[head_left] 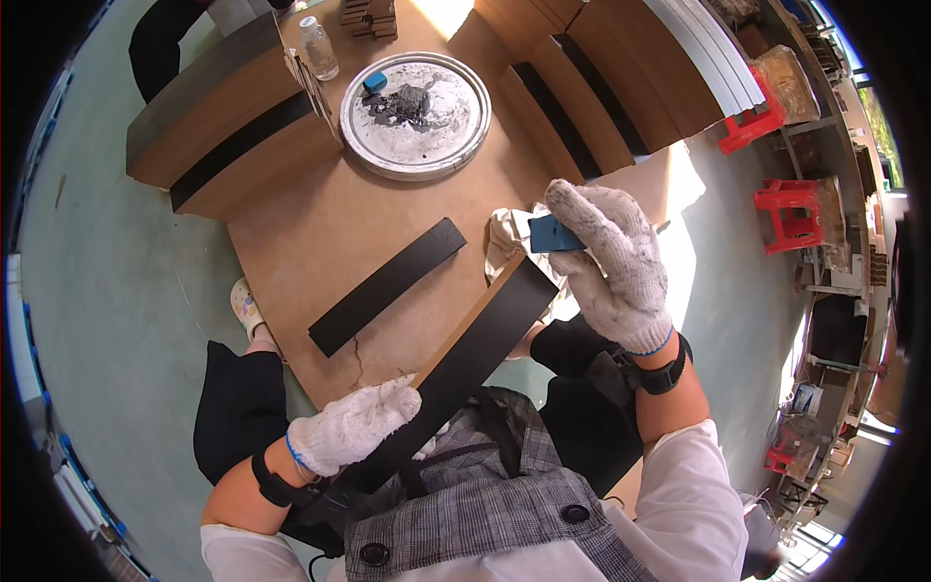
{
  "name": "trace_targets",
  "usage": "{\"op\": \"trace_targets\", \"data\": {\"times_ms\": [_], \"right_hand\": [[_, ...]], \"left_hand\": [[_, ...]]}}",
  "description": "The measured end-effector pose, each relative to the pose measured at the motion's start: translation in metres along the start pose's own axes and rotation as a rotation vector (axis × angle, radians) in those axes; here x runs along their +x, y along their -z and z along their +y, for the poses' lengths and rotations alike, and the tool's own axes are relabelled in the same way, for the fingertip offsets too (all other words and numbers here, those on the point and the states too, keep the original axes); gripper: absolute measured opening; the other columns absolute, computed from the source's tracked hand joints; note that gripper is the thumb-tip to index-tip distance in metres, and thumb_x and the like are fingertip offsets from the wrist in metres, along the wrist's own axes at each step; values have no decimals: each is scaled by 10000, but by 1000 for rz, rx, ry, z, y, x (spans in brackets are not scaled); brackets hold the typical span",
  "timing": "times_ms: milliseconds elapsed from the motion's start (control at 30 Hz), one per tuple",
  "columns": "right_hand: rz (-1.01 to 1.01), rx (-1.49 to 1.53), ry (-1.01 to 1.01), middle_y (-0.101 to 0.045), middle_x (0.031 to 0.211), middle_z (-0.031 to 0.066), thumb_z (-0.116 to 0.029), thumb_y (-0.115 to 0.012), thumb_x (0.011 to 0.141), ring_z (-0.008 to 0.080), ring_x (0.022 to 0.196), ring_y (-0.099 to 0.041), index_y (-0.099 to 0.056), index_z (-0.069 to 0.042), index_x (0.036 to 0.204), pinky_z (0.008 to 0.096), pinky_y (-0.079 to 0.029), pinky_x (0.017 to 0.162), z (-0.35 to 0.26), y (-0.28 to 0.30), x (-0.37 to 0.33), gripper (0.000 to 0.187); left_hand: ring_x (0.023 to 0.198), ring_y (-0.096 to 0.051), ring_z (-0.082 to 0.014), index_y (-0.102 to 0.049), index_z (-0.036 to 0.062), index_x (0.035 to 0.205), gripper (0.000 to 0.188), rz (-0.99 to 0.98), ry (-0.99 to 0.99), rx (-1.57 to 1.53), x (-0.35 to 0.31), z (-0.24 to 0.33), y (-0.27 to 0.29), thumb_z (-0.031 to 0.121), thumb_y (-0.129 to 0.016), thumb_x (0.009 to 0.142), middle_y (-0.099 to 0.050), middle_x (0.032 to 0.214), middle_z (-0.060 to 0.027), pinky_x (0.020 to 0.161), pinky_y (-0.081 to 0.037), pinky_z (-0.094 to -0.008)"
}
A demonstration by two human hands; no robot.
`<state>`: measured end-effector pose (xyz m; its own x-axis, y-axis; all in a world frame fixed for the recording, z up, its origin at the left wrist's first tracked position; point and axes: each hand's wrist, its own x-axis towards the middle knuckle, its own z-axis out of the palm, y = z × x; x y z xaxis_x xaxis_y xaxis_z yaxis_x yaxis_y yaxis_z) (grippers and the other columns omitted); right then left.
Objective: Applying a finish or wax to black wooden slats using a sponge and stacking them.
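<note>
Pale green floor (107,291) surrounds the brown tabletop (291,281), where stacked panels stand at the upper left (233,145) and upper right (601,78), seemingly set aside to leave you working room between them. Your left hand (357,427) is closed around the lower part of a black-faced strip (475,339) at lower centre, slanting it up and rightward, probably to steady it and present its tan edge. Your right hand (616,262), right of centre, pinches a blue block (551,235) between thumb and fingers, near the strip's upper end; whether they touch, you cannot tell. Another black strip (388,287) lies mid-frame, while the round tray (417,173) of dark smears (407,105) sits at upper centre, likely for easy reach.
</note>
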<state>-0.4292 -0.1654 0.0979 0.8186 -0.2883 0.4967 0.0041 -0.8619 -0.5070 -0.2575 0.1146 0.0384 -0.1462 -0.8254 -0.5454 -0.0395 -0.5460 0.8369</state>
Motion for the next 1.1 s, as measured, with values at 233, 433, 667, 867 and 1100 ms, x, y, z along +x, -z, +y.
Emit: {"op": "trace_targets", "data": {"times_ms": [233, 433, 667, 867, 1100], "right_hand": [[-15, -113, 81, -611, 981, 184, -95, -696, 716, 366, 855, -607, -561, 5, 1200, 432, -474, 756, -2, 0, 2, 512], [-84, -157, 31, -608, 986, 183, -87, -696, 702, 361, 854, -609, -570, -16, 1197, 436, -476, 755, -4, 1, 0, 515], [239, 39, -467, -585, 1080, 138, -8, -612, 829, 238, 988, -590, -566, -12, 1238, 327, -477, 868, 11, -7, -10, 412], [326, 238, -796, -551, 1269, 99, -141, -546, 915, 149, 999, -552, -544, -8, 1283, 270, -478, 807, 25, -6, -9, 392], [393, 436, -802, -575, 1184, 88, -181, -571, 909, 141, 860, -558, -565, -13, 1263, 262, -476, 792, 24, 1, -10, 392]], "left_hand": [[995, -591, -208, -563, -26, 1155, 254, 51, -127, 61, 1, -5, -5, 97, -478, 950, -625, 1062, -84, 942, -467, -321], [930, -585, -160, -544, -48, 1143, 390, 4, -3, -265, 6, 1, -5, 290, -402, 1011, -623, 1023, -80, 867, -476, -291], [865, -613, -151, -528, -39, 1192, 386, -277, 123, -939, 13, 24, 1, 290, -475, 997, -631, 1013, -88, 854, -499, -298], [1008, -584, -273, -486, -27, 1281, 520, 322, -64, -30, 30, 13, -2, 397, -438, 985, -578, 1138, -186, 910, -470, -354], [1178, -434, -351, -345, 91, 1439, 779, 653, 209, 758, 94, -21, 25, 334, -701, 790, -460, 1243, -183, 1014, -374, -431]]}}
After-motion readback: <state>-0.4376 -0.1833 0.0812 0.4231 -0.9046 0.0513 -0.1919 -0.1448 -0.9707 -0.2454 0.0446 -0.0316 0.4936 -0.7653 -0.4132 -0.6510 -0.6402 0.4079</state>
